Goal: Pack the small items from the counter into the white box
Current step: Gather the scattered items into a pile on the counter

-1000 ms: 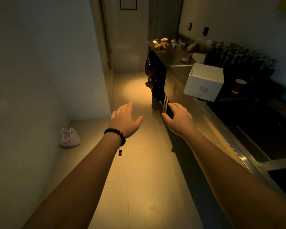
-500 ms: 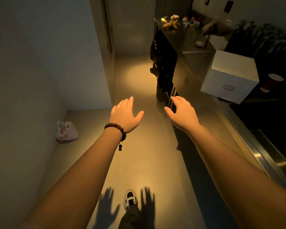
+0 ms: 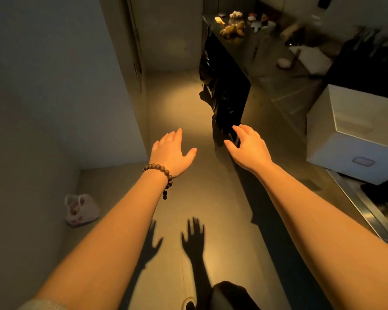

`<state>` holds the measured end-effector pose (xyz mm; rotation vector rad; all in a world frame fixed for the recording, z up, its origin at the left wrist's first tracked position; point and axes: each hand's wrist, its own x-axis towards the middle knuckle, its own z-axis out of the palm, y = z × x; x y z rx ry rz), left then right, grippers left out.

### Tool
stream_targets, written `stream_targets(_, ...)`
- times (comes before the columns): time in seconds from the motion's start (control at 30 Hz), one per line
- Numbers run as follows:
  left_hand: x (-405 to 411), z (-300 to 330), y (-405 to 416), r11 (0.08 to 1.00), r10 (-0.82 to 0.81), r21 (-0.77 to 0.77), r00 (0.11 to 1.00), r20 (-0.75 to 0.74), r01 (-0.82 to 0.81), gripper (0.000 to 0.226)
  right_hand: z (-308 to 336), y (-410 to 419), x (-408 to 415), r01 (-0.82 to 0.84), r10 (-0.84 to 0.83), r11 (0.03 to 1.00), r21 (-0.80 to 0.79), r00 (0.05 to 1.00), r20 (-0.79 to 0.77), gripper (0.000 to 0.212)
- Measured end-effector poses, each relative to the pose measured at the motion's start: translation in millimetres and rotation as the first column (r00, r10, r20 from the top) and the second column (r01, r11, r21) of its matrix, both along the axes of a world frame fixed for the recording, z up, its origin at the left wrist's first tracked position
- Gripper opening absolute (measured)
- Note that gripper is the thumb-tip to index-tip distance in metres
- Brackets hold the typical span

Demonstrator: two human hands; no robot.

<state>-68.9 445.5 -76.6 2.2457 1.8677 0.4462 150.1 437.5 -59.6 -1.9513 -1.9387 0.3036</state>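
The white box [image 3: 354, 139] stands open-topped on the metal counter [image 3: 278, 90] at the right. Several small items lie at the counter's far end, among them a brown plush toy [image 3: 232, 29] and a yellow piece [image 3: 220, 20]. My left hand [image 3: 170, 151], with a bead bracelet at the wrist, is stretched out over the floor, fingers straight, holding nothing. My right hand [image 3: 248, 147] reaches forward beside the counter's dark front, fingers relaxed and empty. Both hands are well short of the box and the items.
A narrow floor [image 3: 177, 104] runs ahead between the left wall and the counter. A white plastic bag [image 3: 81, 209] lies in the left corner. A sink edge [image 3: 367, 209] sits at the right. A white cloth [image 3: 311, 59] and a small round dish [image 3: 283, 62] lie mid-counter.
I have walked forward along the counter: the box has slid closer and to the right, the far items look nearer. Both hands stay outstretched and empty; their shadows now show on the floor.
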Motion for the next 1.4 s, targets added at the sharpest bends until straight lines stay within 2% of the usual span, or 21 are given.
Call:
stream_targets(0.27,-1,-23,130,1.0,-0.026,-0.005,1.0,-0.006,0.026,0.072,-24,132,-2,-0.009,0.009,1.0,-0.018,1.0,-0.013,0.06)
stream_targets(0.43,12,-36,242,0.999,-0.035,-0.024,0.999,-0.027,0.035,0.073,-36,243,10,-0.013,0.012,1.0,-0.025,0.999,-0.037,0.061)
stream_targets(0.67,38,-22,409,0.999,-0.023,-0.044,1.0,-0.011,0.022,0.076,-25,400,32,0.009,-0.012,0.998,-0.054,0.998,-0.063,0.059)
stream_targets(0.87,50,-20,503,0.999,-0.023,-0.026,0.999,-0.027,0.022,0.074,-19,493,41,0.013,-0.016,0.999,-0.037,0.997,-0.077,0.057)
stream_targets(1.03,52,-27,574,0.997,-0.032,-0.067,0.999,-0.022,0.031,0.074,-26,561,44,0.038,-0.041,0.998,-0.043,0.996,-0.078,0.059)
stream_targets(1.17,48,-39,643,0.997,-0.059,-0.041,0.998,-0.026,0.058,0.074,-38,625,41,0.081,-0.085,0.996,-0.048,0.994,-0.07,0.059)
stream_targets(1.27,42,-53,702,0.997,-0.076,-0.009,0.996,-0.055,0.075,0.074,-50,682,34,0.106,-0.11,0.993,-0.058,0.992,-0.065,0.058)
stream_targets(1.4,29,-67,803,0.994,-0.101,-0.049,0.993,-0.061,0.099,0.074,-53,775,23,0.157,-0.163,0.985,-0.073,0.983,-0.085,0.059)
